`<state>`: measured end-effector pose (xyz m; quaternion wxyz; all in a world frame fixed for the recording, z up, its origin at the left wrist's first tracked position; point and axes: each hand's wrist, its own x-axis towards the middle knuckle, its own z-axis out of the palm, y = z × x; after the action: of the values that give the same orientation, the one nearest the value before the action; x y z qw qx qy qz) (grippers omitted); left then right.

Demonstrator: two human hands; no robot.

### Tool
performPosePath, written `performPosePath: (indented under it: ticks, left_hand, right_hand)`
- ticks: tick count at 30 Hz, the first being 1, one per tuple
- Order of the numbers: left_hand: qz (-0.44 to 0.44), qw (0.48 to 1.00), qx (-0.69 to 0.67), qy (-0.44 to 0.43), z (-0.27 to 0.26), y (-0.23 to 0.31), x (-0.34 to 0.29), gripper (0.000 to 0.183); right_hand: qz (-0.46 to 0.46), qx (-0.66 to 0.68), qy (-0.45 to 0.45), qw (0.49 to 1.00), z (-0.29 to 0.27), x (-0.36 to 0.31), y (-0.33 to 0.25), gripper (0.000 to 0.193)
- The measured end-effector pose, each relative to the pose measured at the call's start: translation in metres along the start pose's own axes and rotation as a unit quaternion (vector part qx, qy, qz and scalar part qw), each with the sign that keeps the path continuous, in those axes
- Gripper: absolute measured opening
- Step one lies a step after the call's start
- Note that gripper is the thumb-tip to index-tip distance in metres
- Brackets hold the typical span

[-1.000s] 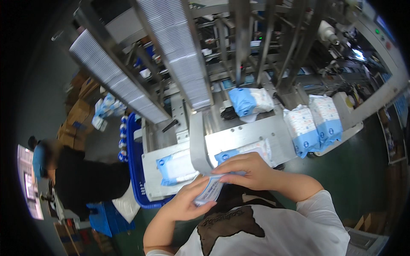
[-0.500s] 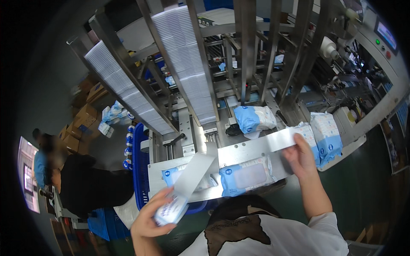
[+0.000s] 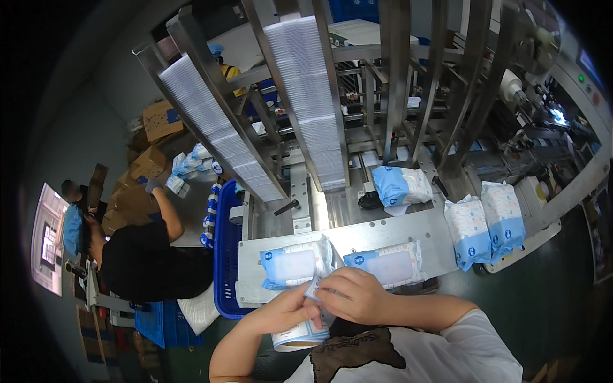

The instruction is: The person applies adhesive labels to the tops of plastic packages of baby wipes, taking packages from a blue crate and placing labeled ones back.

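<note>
My two hands meet close to my body, just in front of the machine's metal ledge. A roll of white-and-blue labels [image 3: 300,333] is held by my left hand [image 3: 284,313], its cardboard-coloured core facing down. My right hand [image 3: 356,295] has its fingers pinched on a small white-and-blue end of the label strip [image 3: 312,288], against the left fingers. Just beyond them, two soft wipes packs lie flat on the ledge: a left pack [image 3: 294,265] and a right pack [image 3: 385,265], partly covered by my right hand. The rest of the strip is hidden by my hands.
Another wipes pack [image 3: 401,186] rests on the machine; two more packs [image 3: 468,231] stand at the right. Tall metal guides hold stacks of white lids [image 3: 306,96]. A blue basket [image 3: 225,255] stands left of the ledge. A co-worker in black [image 3: 150,262] reaches toward cardboard boxes [image 3: 150,165].
The right hand has come in from the far right to meet the left, and the long stretched strip no longer spans between them. The left hand and roll moved right; the view shifted.
</note>
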<state>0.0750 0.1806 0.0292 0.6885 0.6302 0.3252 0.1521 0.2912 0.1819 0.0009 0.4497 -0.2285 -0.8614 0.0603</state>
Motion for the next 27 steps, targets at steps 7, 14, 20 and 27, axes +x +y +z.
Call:
performPosePath:
  ticks: [7, 14, 20, 27]
  left_hand:
    - [-0.052, 0.995, 0.047, -0.065, -0.004, 0.011, 0.006, 0.035]
    - [-0.084, 0.984, 0.121, -0.104, -0.009, 0.007, 0.04, 0.034]
    - [-0.05, 0.98, 0.152, -0.12, -0.003, 0.014, 0.055, 0.027]
    - [-0.042, 0.973, 0.177, -0.142, 0.0, 0.007, 0.057, 0.03]
  right_hand:
    - [0.367, 0.499, 0.022, 0.785, -0.019, -0.021, 0.026, 0.063]
    - [0.54, 0.333, -0.181, 0.752, -0.061, -0.021, 0.016, 0.031]
    - [0.518, 0.366, -0.058, 0.771, -0.061, -0.049, 0.014, 0.032]
    - [0.579, 0.423, -0.02, 0.697, -0.055, -0.063, 0.003, 0.04]
